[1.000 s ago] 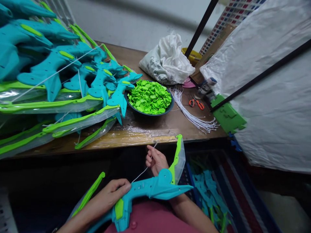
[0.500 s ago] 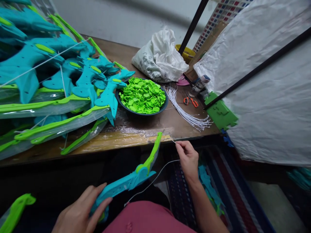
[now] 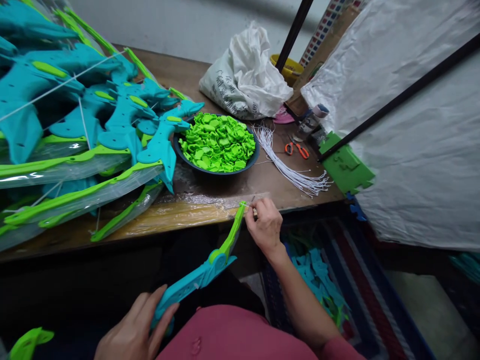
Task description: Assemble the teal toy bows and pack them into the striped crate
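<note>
My left hand is wrapped around the blue handle of a toy bow, low in front of me. The bow's lime-green limb slants up toward the table edge. At the limb's tip my right hand pinches the end of a white string, which shows at the tip. Whether the string passes through the tip is too small to tell. My fingers hide the rest of the string.
Blue and green toy bows are piled on the left of the table. A dark bowl holds lime-green plastic pieces, with a bundle of white strings and orange-handled scissors beside it. Behind stands a white sack; more blue parts lie below right.
My right hand has moved left, bringing the string end to the limb tip. The string's hanging loop no longer shows. My left hand keeps its hold on the bow, shifted slightly right.
</note>
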### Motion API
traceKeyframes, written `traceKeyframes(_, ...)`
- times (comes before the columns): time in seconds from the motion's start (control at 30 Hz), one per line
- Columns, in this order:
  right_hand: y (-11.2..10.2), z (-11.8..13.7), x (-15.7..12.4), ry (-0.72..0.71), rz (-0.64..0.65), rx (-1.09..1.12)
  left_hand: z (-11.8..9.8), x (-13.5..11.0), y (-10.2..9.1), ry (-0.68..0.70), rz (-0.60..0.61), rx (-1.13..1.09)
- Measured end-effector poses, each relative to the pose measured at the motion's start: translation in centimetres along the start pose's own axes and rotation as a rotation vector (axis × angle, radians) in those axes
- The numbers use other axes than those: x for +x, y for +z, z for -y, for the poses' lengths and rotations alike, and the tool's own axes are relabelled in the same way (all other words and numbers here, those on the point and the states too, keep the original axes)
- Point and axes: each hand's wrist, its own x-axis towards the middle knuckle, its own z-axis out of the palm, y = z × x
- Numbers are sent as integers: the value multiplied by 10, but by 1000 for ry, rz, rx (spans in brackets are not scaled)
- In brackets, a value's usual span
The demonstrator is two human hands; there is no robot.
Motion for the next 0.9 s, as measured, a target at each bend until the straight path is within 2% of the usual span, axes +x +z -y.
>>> traceKeyframes(0.2, 4, -1, -2, 3, 13, 13, 3, -2, 1, -55, 54, -88)
traceKeyframes(0.43, 8, -2, -2, 10, 11, 9, 8, -12, 9, 14, 53, -27)
traceKeyframes(0.57, 8, -3, -2, 6, 15, -5, 14, -21, 14, -17, 123, -53)
traceKeyframes(0.73, 8, -3, -1, -2, 28, -33, 16, -24, 17, 24, 98, -59)
traceKeyframes(0.9, 11, 2, 1, -21, 65, -46, 13, -22, 16, -94, 117, -94)
